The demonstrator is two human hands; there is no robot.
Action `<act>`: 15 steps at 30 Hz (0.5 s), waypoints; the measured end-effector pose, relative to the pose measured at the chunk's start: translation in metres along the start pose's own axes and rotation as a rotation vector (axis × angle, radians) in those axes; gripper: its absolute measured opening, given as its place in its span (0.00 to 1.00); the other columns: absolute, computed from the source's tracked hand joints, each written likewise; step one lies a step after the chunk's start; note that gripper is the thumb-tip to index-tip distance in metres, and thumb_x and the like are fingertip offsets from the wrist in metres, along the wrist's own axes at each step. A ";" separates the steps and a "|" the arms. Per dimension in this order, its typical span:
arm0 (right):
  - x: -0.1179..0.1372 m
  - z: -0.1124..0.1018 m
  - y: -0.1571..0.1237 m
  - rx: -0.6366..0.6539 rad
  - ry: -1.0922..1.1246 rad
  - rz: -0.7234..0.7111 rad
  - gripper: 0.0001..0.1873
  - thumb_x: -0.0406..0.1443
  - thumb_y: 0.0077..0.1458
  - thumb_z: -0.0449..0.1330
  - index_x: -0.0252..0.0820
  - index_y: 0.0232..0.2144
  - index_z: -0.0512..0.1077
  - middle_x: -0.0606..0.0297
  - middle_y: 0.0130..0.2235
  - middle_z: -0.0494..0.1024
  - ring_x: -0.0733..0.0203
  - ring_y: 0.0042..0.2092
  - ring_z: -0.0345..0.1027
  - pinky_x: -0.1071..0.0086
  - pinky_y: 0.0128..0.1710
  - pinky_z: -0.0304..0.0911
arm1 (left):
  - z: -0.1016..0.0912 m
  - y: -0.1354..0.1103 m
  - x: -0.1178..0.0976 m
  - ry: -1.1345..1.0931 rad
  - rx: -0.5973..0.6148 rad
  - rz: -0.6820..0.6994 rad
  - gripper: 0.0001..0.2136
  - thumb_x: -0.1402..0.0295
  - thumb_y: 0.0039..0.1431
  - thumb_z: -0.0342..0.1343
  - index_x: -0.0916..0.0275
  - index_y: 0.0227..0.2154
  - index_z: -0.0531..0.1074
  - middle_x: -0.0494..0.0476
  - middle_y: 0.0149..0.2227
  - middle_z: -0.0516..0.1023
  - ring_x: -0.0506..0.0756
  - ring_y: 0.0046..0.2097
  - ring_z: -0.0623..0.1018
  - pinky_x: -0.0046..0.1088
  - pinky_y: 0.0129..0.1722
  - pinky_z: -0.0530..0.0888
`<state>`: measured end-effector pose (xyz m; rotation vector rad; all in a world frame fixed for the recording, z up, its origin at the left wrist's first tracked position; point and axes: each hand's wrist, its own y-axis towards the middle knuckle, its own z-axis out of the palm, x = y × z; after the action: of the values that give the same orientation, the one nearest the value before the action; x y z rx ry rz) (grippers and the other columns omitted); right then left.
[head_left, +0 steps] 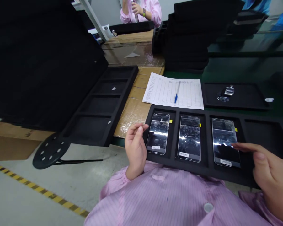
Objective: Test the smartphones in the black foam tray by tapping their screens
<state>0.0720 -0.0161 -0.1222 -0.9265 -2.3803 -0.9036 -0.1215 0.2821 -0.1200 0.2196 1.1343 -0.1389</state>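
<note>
Both hands gripped nothing: the right hand [270, 175] lay open, a fingertip on the right phone [225, 141]; the left hand [135, 147] curled empty beside the left phone [158, 133]. A middle phone [189, 138] sat between them in the near tray [261, 131]. Glassy, slippery, fragile, I judged; best lifted by the edges.

The right grip [270, 179], a bare hand, runs off the lower right of the frame and covers the lower right corner of the rightmost phone [223, 138]. The left grip [135, 147] hides the left end of the black tray [261, 131]; whether it pinches anything cannot be told. The tray's right end is cut off. Print on the paper sheet [190, 91] is too small to read. A co-worker [153, 11] at top centre is cropped to pink sleeves and hands.
</note>
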 end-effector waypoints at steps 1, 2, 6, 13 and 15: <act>-0.003 0.001 0.000 0.020 0.027 -0.012 0.18 0.43 0.70 0.49 0.53 0.41 0.79 0.66 0.38 0.85 0.52 0.40 0.81 0.63 0.39 0.74 | 0.000 0.000 0.000 -0.012 -0.003 0.002 0.07 0.66 0.52 0.69 0.59 0.33 0.79 0.50 0.33 0.80 0.49 0.38 0.80 0.26 0.47 0.75; -0.005 0.001 0.000 0.036 0.054 -0.018 0.17 0.42 0.70 0.49 0.52 0.42 0.79 0.65 0.40 0.84 0.53 0.41 0.80 0.63 0.40 0.73 | 0.000 0.001 0.000 -0.017 -0.003 0.003 0.07 0.66 0.51 0.69 0.60 0.32 0.79 0.50 0.33 0.80 0.49 0.37 0.80 0.26 0.47 0.74; -0.009 0.002 -0.002 0.052 0.109 0.006 0.17 0.42 0.70 0.49 0.51 0.43 0.79 0.66 0.41 0.84 0.53 0.42 0.80 0.62 0.42 0.70 | 0.001 0.001 0.000 0.005 0.002 -0.008 0.06 0.67 0.52 0.68 0.60 0.33 0.80 0.51 0.34 0.80 0.50 0.39 0.80 0.26 0.48 0.74; -0.013 0.001 -0.011 0.043 0.084 0.096 0.16 0.44 0.69 0.51 0.58 0.43 0.80 0.66 0.43 0.84 0.46 0.45 0.79 0.54 0.42 0.69 | 0.001 0.000 -0.001 0.036 0.018 -0.037 0.06 0.68 0.57 0.60 0.60 0.36 0.79 0.56 0.39 0.81 0.54 0.45 0.80 0.32 0.50 0.73; -0.012 0.002 -0.009 0.052 0.095 0.095 0.16 0.44 0.69 0.51 0.58 0.43 0.79 0.66 0.42 0.84 0.46 0.45 0.79 0.53 0.41 0.69 | 0.000 0.000 0.000 0.038 0.022 -0.036 0.06 0.68 0.58 0.59 0.60 0.37 0.79 0.56 0.40 0.81 0.55 0.46 0.80 0.33 0.51 0.72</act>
<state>0.0729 -0.0253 -0.1340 -0.9465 -2.2497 -0.8276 -0.1216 0.2822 -0.1196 0.2224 1.1756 -0.1798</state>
